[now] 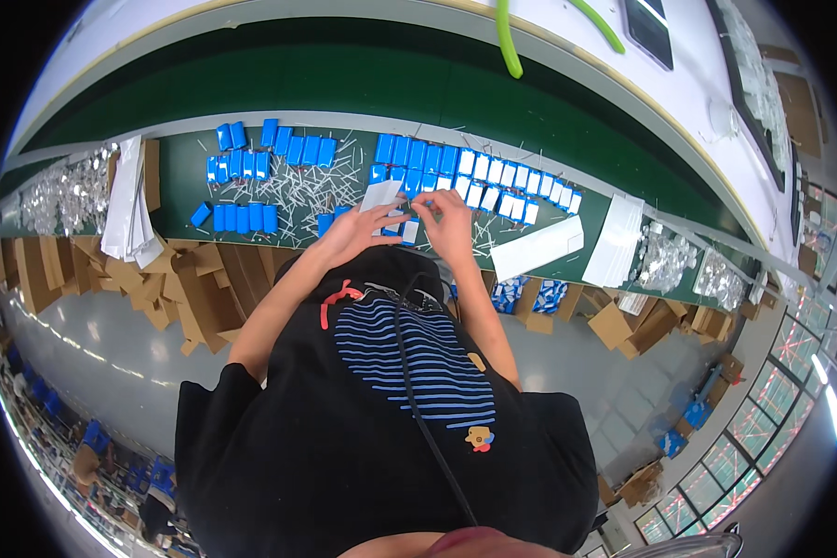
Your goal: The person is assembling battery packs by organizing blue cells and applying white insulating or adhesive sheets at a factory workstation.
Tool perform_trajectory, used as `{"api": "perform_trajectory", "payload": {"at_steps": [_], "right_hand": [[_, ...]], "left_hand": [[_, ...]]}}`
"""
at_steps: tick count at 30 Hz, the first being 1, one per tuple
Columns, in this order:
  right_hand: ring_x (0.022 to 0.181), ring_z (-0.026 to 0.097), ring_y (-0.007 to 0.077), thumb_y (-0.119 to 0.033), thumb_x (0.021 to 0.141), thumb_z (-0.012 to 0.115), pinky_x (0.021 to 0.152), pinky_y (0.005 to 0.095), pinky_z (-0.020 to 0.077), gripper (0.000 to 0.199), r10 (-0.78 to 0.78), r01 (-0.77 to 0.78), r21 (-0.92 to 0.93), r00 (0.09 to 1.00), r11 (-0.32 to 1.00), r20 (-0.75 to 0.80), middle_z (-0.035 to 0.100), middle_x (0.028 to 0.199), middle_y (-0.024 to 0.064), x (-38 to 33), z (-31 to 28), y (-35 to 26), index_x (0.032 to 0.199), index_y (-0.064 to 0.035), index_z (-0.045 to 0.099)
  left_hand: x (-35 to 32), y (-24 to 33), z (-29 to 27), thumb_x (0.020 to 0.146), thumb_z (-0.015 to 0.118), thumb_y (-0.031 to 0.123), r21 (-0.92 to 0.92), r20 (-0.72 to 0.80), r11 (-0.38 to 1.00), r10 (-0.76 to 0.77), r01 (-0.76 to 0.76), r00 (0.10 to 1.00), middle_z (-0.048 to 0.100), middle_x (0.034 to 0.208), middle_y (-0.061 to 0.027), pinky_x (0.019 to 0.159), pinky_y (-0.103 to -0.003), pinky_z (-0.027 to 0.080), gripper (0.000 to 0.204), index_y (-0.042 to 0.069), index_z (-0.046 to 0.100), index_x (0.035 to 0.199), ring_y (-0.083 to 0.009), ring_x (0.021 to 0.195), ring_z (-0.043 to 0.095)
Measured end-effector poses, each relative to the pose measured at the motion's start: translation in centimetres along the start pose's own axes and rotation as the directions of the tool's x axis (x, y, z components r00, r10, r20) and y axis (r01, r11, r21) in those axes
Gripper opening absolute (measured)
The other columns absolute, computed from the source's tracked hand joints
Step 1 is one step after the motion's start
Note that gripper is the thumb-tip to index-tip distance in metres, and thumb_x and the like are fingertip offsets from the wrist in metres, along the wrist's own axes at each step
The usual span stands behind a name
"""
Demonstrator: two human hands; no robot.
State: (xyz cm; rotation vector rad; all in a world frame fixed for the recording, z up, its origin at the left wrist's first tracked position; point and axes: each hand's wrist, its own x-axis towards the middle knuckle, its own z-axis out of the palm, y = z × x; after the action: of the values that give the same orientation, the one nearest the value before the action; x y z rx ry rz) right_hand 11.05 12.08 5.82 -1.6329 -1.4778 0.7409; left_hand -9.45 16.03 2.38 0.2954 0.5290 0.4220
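Note:
My left hand [346,236] reaches over the near edge of the green bench, fingers stretched to the right. A small white sheet [381,194] sticks up from behind its fingers and appears held there. Close to those fingertips, my right hand [448,223] has thumb and forefinger pinched together; whatever is between them is too small to make out. Under and around both hands lie blue battery packs [417,156] in rows. Several packs to the right carry white labels [496,172] on top.
Loose white strips [312,191] are scattered between more blue packs [244,219] on the left. White sheets [538,246] and clear plastic pieces [665,256] lie on the right. Cardboard boxes [205,288] stand below the bench. A phone [649,33] rests on the upper shelf.

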Motion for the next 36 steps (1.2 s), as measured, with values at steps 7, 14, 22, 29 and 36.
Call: {"api": "perform_trajectory", "payload": {"at_steps": [7,14,22,29,36], "right_hand": [[0.063,0.048,0.0148,-0.005,0.085,0.066,0.059,0.0275,0.0416,0.007,0.179,-0.176,0.053,0.981,0.983,-0.077,0.063,0.081,0.0045,0.8,0.2,-0.1,0.092,-0.0035,0.067],[0.068,0.053,0.0191,-0.012,0.088,0.067,0.068,0.0307,0.0461,0.011,0.183,-0.178,-0.190,0.983,0.966,0.008,0.066,0.083,0.0048,6.6,-2.4,15.0,0.096,-0.0048,0.067],[0.078,0.057,0.0237,-0.016,0.086,0.072,0.077,0.0344,0.0471,0.014,0.122,-0.054,-0.341,0.975,0.939,0.183,0.068,0.082,0.0042,9.0,-1.8,17.2,0.096,-0.0068,0.068],[0.082,0.058,0.0239,-0.019,0.084,0.074,0.081,0.0372,0.0464,0.016,0.168,-0.089,-0.402,0.972,0.911,0.165,0.067,0.080,0.0022,8.6,-0.9,17.4,0.097,-0.0092,0.069],[0.084,0.061,0.0249,-0.020,0.084,0.074,0.081,0.0410,0.0462,0.019,0.181,-0.104,-0.455,0.975,0.884,0.129,0.067,0.086,0.0035,8.4,-0.4,17.0,0.101,-0.0109,0.070]], "left_hand": [[-0.8,1.8,-1.2,0.106,0.030,0.032,-0.067,-0.383,0.980,0.147,-0.186,0.912,0.038,0.153,-0.0143,0.109,-0.056,0.039,0.054,0.008,0.028,0.154,-0.0347,0.133,0.045],[-2.1,1.7,-1.1,0.108,0.024,0.037,0.160,-0.262,0.971,0.214,-0.177,0.941,0.046,0.147,-0.0137,0.105,-0.046,0.043,0.054,0.008,0.030,0.153,-0.0317,0.128,0.051],[-3.2,1.3,-1.4,0.108,0.017,0.044,0.236,-0.347,0.958,0.242,-0.165,0.906,0.050,0.145,-0.0131,0.104,-0.043,0.043,0.060,0.005,0.032,0.151,-0.0281,0.124,0.055],[-3.0,1.4,-1.1,0.108,0.016,0.046,0.265,-0.402,0.959,0.204,-0.100,0.892,0.050,0.144,-0.0127,0.104,-0.042,0.043,0.062,0.004,0.034,0.150,-0.0270,0.123,0.055],[-2.6,1.9,-0.9,0.108,0.016,0.045,0.285,-0.392,0.955,0.190,-0.078,0.900,0.052,0.142,-0.0132,0.104,-0.042,0.043,0.061,0.005,0.033,0.151,-0.0264,0.121,0.056]]}}
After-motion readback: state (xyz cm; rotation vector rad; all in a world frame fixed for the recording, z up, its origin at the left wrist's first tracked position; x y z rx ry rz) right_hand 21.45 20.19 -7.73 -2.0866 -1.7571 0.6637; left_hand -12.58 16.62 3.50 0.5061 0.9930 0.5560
